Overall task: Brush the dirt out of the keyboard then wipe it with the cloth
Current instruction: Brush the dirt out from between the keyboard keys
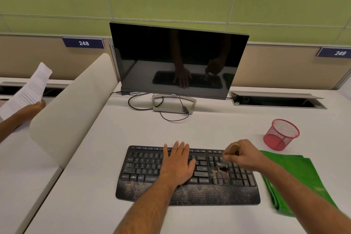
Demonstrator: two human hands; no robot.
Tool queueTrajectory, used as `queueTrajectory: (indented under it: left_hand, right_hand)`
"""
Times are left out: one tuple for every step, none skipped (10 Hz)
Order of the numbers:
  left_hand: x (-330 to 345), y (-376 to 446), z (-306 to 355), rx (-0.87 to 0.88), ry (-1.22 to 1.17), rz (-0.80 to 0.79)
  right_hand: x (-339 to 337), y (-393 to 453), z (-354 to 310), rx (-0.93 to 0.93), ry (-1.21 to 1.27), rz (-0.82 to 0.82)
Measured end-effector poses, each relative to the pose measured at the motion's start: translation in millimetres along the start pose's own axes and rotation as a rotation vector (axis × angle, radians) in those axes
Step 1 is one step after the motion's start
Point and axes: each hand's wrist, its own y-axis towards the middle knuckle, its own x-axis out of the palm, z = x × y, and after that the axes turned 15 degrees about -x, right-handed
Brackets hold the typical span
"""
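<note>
Far out at nine o'clock, beyond a pale divider [72,112], another person's hand [33,108] holding up a printed sheet [28,91]; no part in the job.

At the centre of the desk [209,129], toward six o'clock: the black keyboard [144,167], lying flat, long edge facing the person. Tan grit scattered thickly along the wrist rest [209,194] and bunched among the keys near the arrow cluster.

Left hand [177,165] laid flat across the middle keys, fingers straight and spread toward twelve o'clock, gripping nothing, apparently pinning the board.

At twelve o'clock, a dark monitor [178,61] on its stand, cables looping beneath.

Right hand [245,156] curled tightly round the wooden handle of a small brush [224,165], bristles down and blurred among the keys just left of the number pad, right above the heaviest grit.

At two o'clock, a red mesh cup [281,135], standing apart from the keyboard. At four o'clock, the green cloth [296,173], folded, just beside the keyboard's right edge, partly under the right forearm, untouched.

Judged as mid-brushing, wiping not yet begun.

Risks from here: hard flicks toward three o'clock likely to throw grit onto the cloth, smearing it back during the wipe; strokes toward six o'clock merely piling more onto the wrist rest; heavy pressure wedging grains under keycaps; left palm lifting too soon, letting the board skate.
</note>
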Motion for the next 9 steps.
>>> queueTrajectory:
  left_hand:
    - [0, 0, -1, 0.001, -0.001, 0.0]
    - [1, 0, 0, -0.001, 0.0, -0.001]
    - [0, 0, 0, 0.0, 0.001, 0.0]
    - [0, 0, -1, -0.001, 0.007, -0.003]
    - [0, 0, -1, 0.002, 0.005, -0.001]
    - [0, 1, 0, 0.003, 0.005, 0.005]
    - [1, 1, -1, 0.005, 0.007, 0.006]
    - [1, 0, -1, 0.006, 0.003, 0.009]
    - [1, 0, -1, 0.004, 0.006, 0.009]
  right_hand:
    - [0, 2, -1, -0.021, 0.022, 0.034]
    - [7, 8, -9, -0.066, -0.021, 0.138]
    - [14, 12, -11, -0.065, -0.036, 0.083]
    - [13, 16, -14, -0.001, -0.019, -0.034]
    - [11, 18, -15, 0.009, 0.011, 0.008]
    - [13, 18, -15, -0.057, -0.041, 0.098]
    - [15, 17, -15, -0.06, -0.056, 0.022]
    - [12, 15, -14, 0.004, 0.027, -0.116]
    - [9, 16, -13, 0.007, 0.046, -0.043]
